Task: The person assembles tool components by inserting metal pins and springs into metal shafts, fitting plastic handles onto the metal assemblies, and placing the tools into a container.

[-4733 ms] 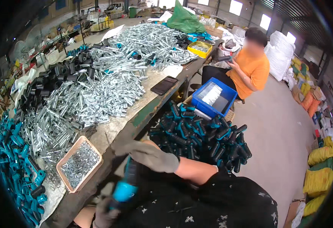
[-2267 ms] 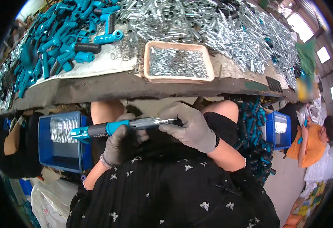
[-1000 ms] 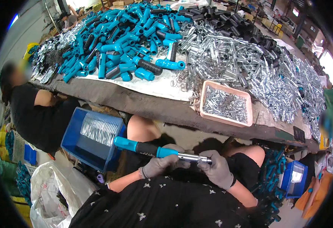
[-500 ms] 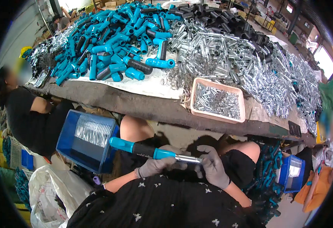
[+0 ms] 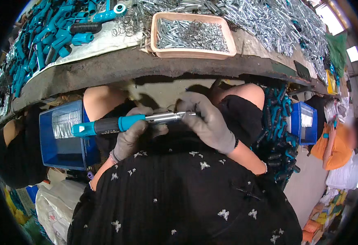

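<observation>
A teal-and-black tool handle [image 5: 107, 126] lies nearly level across my lap, its teal butt to the left. A shiny metal shaft [image 5: 161, 117] sticks out of its right end. My left hand [image 5: 130, 136], in a grey glove, is closed round the teal front part of the handle, by the base of the shaft. The gloved right hand [image 5: 211, 124] has its thumb and fingers curled at the shaft's far tip, touching it. Whether a small part is pinched there too is hidden by the fingers.
Ahead runs a bench edge [image 5: 117, 69] with a pink tray [image 5: 193, 53] of small metal parts. Piles of teal handles [image 5: 50, 38] and metal tubes [image 5: 265, 26] cover the bench. Blue crates [image 5: 64, 157] stand on both sides. A person in orange [image 5: 336, 143] sits at right.
My view has tilted down, so bench and tray sit higher in the picture. The right hand has turned and closed its fingers at the shaft's tip; the left keeps hold of the handle.
</observation>
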Demonstrator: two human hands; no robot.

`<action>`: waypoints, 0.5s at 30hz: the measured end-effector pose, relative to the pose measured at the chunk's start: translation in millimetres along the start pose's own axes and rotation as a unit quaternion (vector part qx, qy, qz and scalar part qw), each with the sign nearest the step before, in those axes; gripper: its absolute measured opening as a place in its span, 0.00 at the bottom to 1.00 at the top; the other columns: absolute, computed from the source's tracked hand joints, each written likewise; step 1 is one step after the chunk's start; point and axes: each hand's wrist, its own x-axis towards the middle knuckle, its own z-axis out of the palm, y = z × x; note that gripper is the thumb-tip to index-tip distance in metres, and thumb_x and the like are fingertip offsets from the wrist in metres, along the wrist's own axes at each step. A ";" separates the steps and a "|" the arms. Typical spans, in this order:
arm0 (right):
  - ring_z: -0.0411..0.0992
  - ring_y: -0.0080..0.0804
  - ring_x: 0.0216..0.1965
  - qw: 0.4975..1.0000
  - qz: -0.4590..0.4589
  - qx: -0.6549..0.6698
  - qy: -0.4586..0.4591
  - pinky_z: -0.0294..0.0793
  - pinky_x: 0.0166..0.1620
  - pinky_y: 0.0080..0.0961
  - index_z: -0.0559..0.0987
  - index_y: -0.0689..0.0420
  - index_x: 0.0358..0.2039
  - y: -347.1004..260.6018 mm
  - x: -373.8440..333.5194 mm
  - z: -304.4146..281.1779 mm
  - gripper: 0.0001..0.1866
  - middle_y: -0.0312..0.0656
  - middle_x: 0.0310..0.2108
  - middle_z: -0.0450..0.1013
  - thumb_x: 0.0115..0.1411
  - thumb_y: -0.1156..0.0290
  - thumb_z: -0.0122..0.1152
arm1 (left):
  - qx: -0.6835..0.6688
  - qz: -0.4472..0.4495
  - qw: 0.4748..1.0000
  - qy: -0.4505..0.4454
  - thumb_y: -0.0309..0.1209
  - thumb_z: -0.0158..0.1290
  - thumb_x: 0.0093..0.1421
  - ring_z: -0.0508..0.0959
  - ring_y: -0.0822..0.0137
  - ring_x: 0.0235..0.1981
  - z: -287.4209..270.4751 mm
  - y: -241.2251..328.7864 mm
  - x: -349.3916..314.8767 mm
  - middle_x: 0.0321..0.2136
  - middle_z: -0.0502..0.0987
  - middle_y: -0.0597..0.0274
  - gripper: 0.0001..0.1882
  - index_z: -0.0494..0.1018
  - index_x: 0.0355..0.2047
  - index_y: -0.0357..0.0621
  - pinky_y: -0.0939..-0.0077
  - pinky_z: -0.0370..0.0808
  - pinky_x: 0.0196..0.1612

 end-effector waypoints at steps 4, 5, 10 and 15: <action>0.69 0.20 0.31 0.961 0.269 0.058 0.018 0.72 0.34 0.21 0.66 0.60 0.58 -26.2 -6.6 -1.5 0.22 0.36 0.35 0.71 0.65 0.76 0.59 | 0.022 -0.003 1.000 0.010 0.43 0.63 0.60 0.79 0.57 0.47 2.3 -2.4 -0.5 0.56 0.71 0.42 0.25 0.68 0.53 0.48 0.58 0.78 0.52; 0.69 0.20 0.31 0.961 0.270 0.058 0.017 0.72 0.34 0.21 0.66 0.60 0.58 -17.4 -8.5 -1.4 0.22 0.36 0.35 0.71 0.65 0.76 0.59 | 0.017 -0.011 0.999 0.025 0.43 0.62 0.61 0.79 0.57 0.48 3.3 -3.2 -1.9 0.56 0.71 0.42 0.25 0.68 0.53 0.48 0.58 0.78 0.53; 0.69 0.24 0.29 0.983 0.177 -0.024 -0.052 0.70 0.36 0.26 0.73 0.61 0.49 4.3 -17.7 -11.0 0.15 0.39 0.31 0.72 0.65 0.70 0.60 | 0.014 -0.016 1.000 0.004 0.41 0.62 0.61 0.77 0.54 0.53 1.4 -2.9 -4.4 0.57 0.71 0.42 0.24 0.67 0.53 0.47 0.56 0.78 0.55; 0.74 0.30 0.33 0.997 0.042 -0.035 0.060 0.72 0.40 0.30 0.79 0.62 0.36 -5.5 -8.9 11.9 0.13 0.40 0.31 0.74 0.67 0.64 0.57 | 0.025 -0.017 1.000 0.000 0.41 0.62 0.61 0.76 0.53 0.54 0.8 -2.6 -2.4 0.58 0.70 0.43 0.25 0.66 0.53 0.47 0.56 0.78 0.56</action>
